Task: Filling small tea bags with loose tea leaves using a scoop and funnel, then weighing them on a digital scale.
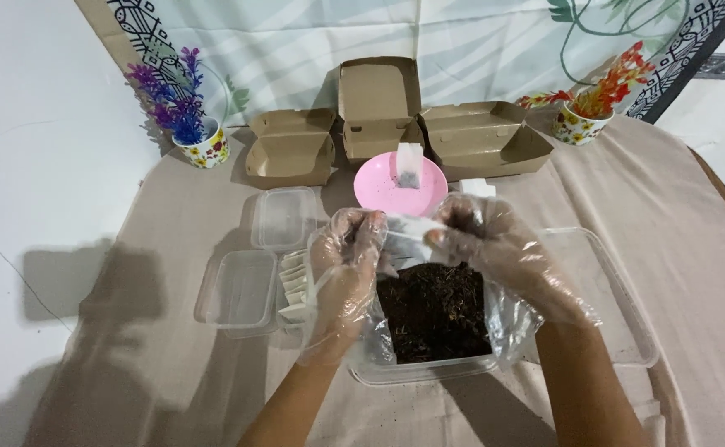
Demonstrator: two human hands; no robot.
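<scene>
Gloved hands, left [344, 261] and right [495, 248], pinch a white paper sachet [405, 228] by its ends, long axis running left to right. Below sits a tub of dark loose tea [434, 310] on a beige tablecloth [677, 248].

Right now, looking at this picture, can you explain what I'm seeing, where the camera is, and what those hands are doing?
There is one picture, taken by a camera worn on a person's head, looking down at their own hands. Both wear loose clear plastic gloves. The left hand and right hand together hold a small white sachet above a clear tub of dark loose material. On the cloth-covered table lie a pink plate with one sachet on it, empty clear containers, a row of sachets, three open cardboard boxes and two pots of artificial flowers.
</scene>
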